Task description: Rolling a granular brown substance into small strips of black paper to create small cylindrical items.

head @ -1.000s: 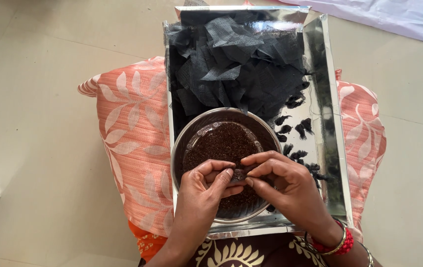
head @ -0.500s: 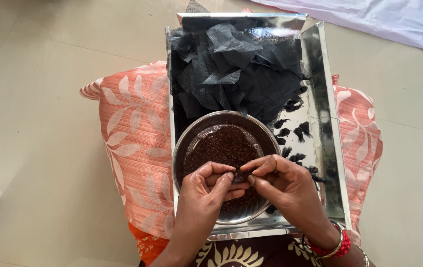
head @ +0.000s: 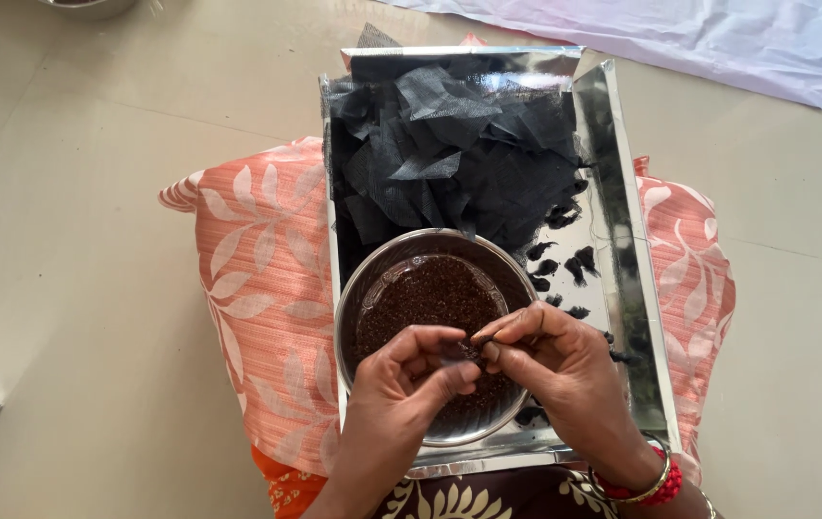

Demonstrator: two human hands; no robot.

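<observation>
— Both hands meet over the steel bowl [head: 372,288], do they?

— Yes. Left hand [head: 409,380] and right hand [head: 564,370] are pressed fingertip to fingertip above it, each pinching one small dark piece [head: 474,348] between thumb and forefinger. The other fingers are curled in, none spread.

— What is the piece?

— Too small to tell; it looks like a scrap of the black stuff nearby.

— And the bowl?

— Round, holding dark brown granules [head: 430,303]. It sits at the near end of a shiny silver tray [head: 622,240].

— What else is on the tray?

— A heap of black mesh squares [head: 459,154] fills the far end, just beyond the bowl. Small black bundles [head: 564,259] lie scattered to the bowl's right.

— Under the tray?

— An orange cushion with pale leaf print [head: 257,288], resting on the floor [head: 94,192]. A red bangle [head: 637,485] circles the right wrist. White sheeting [head: 766,43] lies at the far right.
</observation>
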